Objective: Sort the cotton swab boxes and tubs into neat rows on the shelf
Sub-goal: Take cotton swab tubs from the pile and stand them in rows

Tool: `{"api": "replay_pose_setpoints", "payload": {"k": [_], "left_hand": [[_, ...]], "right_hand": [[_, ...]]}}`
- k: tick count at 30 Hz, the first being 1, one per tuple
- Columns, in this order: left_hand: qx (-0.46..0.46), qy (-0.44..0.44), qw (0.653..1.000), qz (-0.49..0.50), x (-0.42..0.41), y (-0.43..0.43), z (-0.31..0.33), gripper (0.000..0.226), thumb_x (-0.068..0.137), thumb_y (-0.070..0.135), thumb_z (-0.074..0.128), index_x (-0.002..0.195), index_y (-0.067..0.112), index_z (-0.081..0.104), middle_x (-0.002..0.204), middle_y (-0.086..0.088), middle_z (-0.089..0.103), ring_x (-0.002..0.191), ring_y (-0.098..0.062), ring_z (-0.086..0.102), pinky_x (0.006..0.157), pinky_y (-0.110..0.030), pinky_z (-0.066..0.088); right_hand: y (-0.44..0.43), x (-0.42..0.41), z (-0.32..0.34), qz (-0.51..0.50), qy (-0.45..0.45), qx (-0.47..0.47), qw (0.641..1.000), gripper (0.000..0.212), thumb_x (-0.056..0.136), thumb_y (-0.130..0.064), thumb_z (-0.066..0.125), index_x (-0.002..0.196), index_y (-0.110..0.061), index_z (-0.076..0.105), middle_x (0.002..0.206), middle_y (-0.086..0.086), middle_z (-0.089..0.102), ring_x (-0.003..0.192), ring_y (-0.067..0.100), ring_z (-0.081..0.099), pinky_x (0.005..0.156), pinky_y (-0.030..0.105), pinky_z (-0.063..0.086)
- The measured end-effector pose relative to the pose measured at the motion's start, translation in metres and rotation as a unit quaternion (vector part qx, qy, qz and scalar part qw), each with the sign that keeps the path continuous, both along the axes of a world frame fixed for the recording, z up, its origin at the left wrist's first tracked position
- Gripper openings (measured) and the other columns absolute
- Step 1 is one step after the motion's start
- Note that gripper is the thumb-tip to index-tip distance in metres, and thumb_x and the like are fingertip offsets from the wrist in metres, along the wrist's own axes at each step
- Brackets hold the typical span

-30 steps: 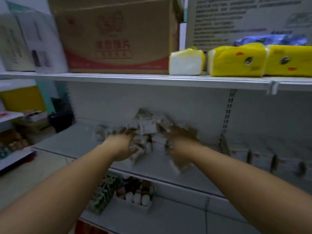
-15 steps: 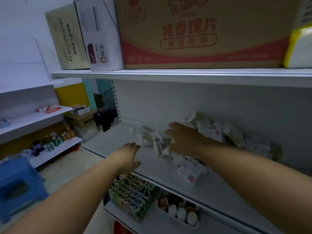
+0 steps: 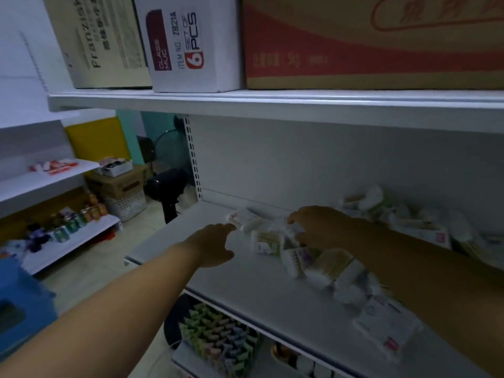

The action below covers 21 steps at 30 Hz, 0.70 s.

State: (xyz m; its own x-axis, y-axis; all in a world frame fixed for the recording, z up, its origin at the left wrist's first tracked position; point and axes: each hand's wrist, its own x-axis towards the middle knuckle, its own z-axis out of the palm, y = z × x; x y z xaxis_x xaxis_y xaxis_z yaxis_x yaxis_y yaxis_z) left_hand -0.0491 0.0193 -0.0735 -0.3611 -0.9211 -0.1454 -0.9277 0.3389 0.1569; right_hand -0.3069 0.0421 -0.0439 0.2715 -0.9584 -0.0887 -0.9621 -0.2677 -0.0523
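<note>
Left hand (image 3: 215, 245) flat, fingers relaxed, just short of swab box (image 3: 243, 220). Right hand (image 3: 319, 227) arches over jumbled pile (image 3: 327, 264), likely steadying it; I cannot tell if it grips.

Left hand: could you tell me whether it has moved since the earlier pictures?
Yes. The left hand moved left along the shelf, out of the swab pile onto its bare stretch.
</note>
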Motion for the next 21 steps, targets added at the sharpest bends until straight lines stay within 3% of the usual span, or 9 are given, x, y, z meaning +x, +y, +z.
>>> {"api": "replay_pose_setpoints", "payload": {"k": [6,8,12,14,17,19,21], "left_hand": [[-0.008,0.12,0.985,-0.121,-0.014,-0.05,-0.016,0.078,0.076,0.045,0.072,0.143,0.03,0.033,0.147,0.003,0.037,0.132,-0.017,0.036,0.104,-0.027,0.029],[-0.017,0.15,0.974,-0.169,-0.023,-0.059,-0.023,0.077,0.072,0.048,0.074,0.139,0.029,0.04,0.143,0.003,0.042,0.13,-0.018,0.038,0.1,-0.026,0.029],[-0.001,0.182,0.959,-0.219,-0.036,-0.072,-0.042,0.065,0.074,0.047,0.072,0.131,0.026,0.049,0.132,0.0,0.047,0.125,-0.019,0.04,0.098,-0.026,0.032],[0.013,0.207,0.954,-0.219,-0.036,-0.078,-0.049,0.062,0.075,0.046,0.072,0.129,0.024,0.052,0.127,0.0,0.049,0.12,-0.018,0.044,0.092,-0.023,0.032],[0.063,0.258,0.945,-0.194,-0.029,-0.086,-0.049,0.048,0.074,0.039,0.076,0.115,0.022,0.059,0.109,0.001,0.055,0.097,-0.015,0.052,0.075,-0.022,0.038],[0.185,0.365,0.902,-0.137,-0.02,-0.086,-0.044,0.024,0.079,0.025,0.073,0.099,0.019,0.061,0.1,-0.005,0.062,0.086,-0.018,0.059,0.07,-0.026,0.048],[0.332,0.505,0.794,-0.06,-0.008,-0.082,-0.038,0.009,0.086,0.014,0.064,0.095,0.016,0.063,0.102,-0.013,0.065,0.081,-0.019,0.064,0.065,-0.028,0.055]], "right_hand": [[-0.003,-0.006,-0.002,-0.099,-0.047,0.028,0.994,0.042,0.087,-0.032,0.064,0.126,-0.02,0.055,0.116,0.002,0.059,0.093,0.013,0.052,0.08,0.022,0.041],[0.004,0.0,-0.006,-0.108,-0.046,0.032,0.993,0.034,0.085,-0.034,0.065,0.114,-0.017,0.061,0.103,-0.001,0.06,0.087,0.013,0.054,0.072,0.019,0.039],[0.022,0.015,-0.02,-0.133,0.032,0.018,0.99,0.025,0.082,-0.042,0.061,0.089,-0.018,0.062,0.091,0.003,0.062,0.082,0.021,0.06,0.072,0.033,0.05],[0.036,0.024,-0.026,-0.143,0.062,0.0,0.988,0.024,0.082,-0.044,0.056,0.077,-0.021,0.054,0.085,0.0,0.061,0.08,0.02,0.059,0.069,0.034,0.05],[0.048,0.036,-0.033,-0.153,0.087,-0.056,0.983,0.018,0.081,-0.04,0.054,0.089,-0.025,0.054,0.096,-0.002,0.062,0.088,0.022,0.061,0.071,0.034,0.048],[0.048,0.041,-0.037,-0.159,0.086,-0.05,0.982,0.04,0.08,-0.043,0.059,0.114,-0.021,0.057,0.111,-0.002,0.061,0.103,0.021,0.058,0.082,0.035,0.047],[0.044,0.044,-0.043,-0.158,0.112,-0.05,0.98,0.05,0.081,-0.049,0.059,0.123,-0.021,0.054,0.117,-0.002,0.058,0.109,0.02,0.056,0.089,0.035,0.044]]}}
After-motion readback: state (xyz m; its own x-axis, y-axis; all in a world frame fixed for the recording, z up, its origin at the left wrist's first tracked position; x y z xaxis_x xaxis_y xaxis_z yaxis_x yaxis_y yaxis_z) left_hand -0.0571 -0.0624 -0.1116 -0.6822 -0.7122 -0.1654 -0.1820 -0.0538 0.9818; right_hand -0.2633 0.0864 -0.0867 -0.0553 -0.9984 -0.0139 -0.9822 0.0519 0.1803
